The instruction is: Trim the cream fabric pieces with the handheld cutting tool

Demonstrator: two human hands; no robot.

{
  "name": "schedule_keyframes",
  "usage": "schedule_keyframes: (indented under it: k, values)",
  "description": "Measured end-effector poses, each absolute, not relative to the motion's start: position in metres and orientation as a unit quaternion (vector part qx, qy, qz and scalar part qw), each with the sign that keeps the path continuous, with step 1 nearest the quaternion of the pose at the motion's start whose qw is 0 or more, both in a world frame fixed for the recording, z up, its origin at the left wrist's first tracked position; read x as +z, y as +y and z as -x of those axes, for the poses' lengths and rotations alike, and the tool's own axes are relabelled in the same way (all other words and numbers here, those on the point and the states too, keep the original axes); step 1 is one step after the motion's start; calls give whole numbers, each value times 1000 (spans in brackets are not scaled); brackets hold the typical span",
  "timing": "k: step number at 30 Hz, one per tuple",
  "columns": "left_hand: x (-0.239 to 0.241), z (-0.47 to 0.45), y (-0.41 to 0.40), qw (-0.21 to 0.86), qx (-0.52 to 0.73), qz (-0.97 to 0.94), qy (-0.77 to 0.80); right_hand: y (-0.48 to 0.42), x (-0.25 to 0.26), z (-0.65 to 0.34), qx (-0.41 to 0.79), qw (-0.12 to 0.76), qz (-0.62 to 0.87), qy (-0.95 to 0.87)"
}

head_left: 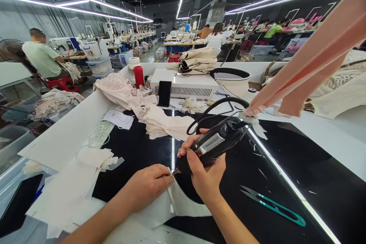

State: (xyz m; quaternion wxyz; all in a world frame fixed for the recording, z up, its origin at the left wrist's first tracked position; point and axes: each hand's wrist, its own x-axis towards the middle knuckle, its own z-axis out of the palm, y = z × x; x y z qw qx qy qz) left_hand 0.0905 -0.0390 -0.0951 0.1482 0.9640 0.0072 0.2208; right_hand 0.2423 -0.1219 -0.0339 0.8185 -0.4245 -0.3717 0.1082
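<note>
My right hand (207,179) is wrapped round a black corded hand-held power tool (225,133), tilted so its narrow tip points down and left. Under that tip lies the edge of a pale cream fabric piece (188,204) with a curved side. My left hand (151,181) presses on the same fabric, thumb and fingers closed together at its edge beside the tip. A pink fabric strip (309,53) is tied near the tool's cord end and stretches up to the right. Thread snips (274,206) with a teal handle lie to the right on the black surface (320,175).
Stacked cream fabric pieces (168,122) lie beyond my hands. Behind them stand a phone (164,93), a red bottle (138,77) and a white vented box (183,84). More cut pieces (71,190) and a dark phone (21,206) are at left. People sit at sewing machines farther off.
</note>
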Motion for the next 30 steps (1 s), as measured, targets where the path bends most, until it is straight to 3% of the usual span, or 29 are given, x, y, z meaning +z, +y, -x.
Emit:
schedule_keyframes:
  k: [22,30]
  values:
    - [-92,-87,-36,161,202,-966,14,-135,-33,-238,101,812,439,-370]
    - [-85,-89,-37,108,237,-965,-34,-148,-26,-244,94,819,437,-360]
